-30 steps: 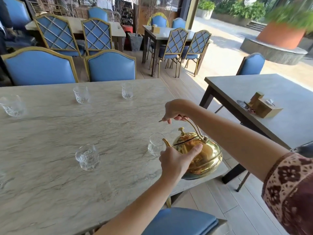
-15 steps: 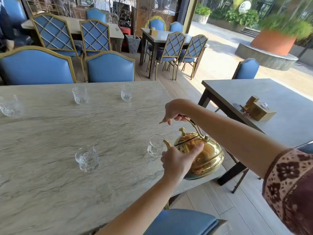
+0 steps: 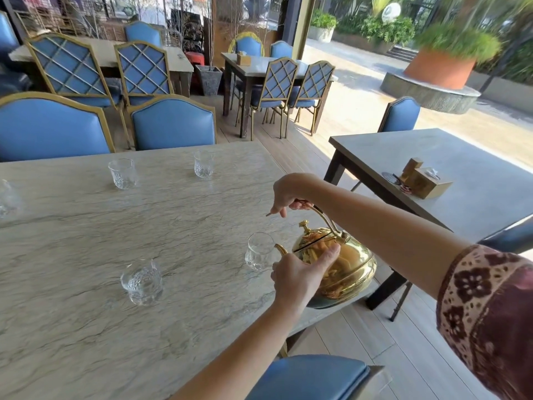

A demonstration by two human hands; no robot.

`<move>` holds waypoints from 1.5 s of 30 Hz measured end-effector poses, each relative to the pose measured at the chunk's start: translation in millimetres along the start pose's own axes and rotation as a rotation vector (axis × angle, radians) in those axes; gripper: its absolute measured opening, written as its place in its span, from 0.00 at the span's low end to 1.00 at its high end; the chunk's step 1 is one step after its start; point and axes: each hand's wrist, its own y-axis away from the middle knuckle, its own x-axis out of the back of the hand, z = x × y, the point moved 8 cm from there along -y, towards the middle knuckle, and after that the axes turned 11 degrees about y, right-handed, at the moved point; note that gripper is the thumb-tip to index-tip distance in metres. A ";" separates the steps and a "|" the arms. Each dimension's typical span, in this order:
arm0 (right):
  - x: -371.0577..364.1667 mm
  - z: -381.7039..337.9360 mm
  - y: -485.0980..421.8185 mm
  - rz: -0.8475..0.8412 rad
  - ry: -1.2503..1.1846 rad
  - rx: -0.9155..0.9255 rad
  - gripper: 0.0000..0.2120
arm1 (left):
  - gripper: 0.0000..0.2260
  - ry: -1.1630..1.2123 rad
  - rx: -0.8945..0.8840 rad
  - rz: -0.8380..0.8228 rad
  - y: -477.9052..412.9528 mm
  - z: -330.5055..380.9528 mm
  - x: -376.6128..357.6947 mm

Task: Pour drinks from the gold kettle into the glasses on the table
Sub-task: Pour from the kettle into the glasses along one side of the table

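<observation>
The gold kettle (image 3: 346, 267) sits tilted at the right edge of the marble table (image 3: 86, 241), its spout at the rim of a clear glass (image 3: 258, 252). My right hand (image 3: 288, 194) grips the kettle's arched handle from above. My left hand (image 3: 300, 274) is pressed against the kettle's side, thumb on the lid. Another glass (image 3: 142, 281) stands to the left near me. Two more glasses (image 3: 122, 173) (image 3: 203, 164) stand along the far side, and one glass (image 3: 7, 196) is cut off at the left edge.
Blue chairs (image 3: 173, 125) line the table's far side, and a blue seat (image 3: 308, 376) is below my arms. To the right, across a gap of floor, a grey table (image 3: 476, 180) carries a wooden box (image 3: 427, 183).
Both hands and the kettle hold nearly the same pose by the glass. The view has shifted slightly as my head moved.
</observation>
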 end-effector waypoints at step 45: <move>-168.6 182.9 53.1 0.482 -1.314 0.184 0.09 | 0.57 -0.596 -0.293 -0.056 -13.0 13.2 -133.9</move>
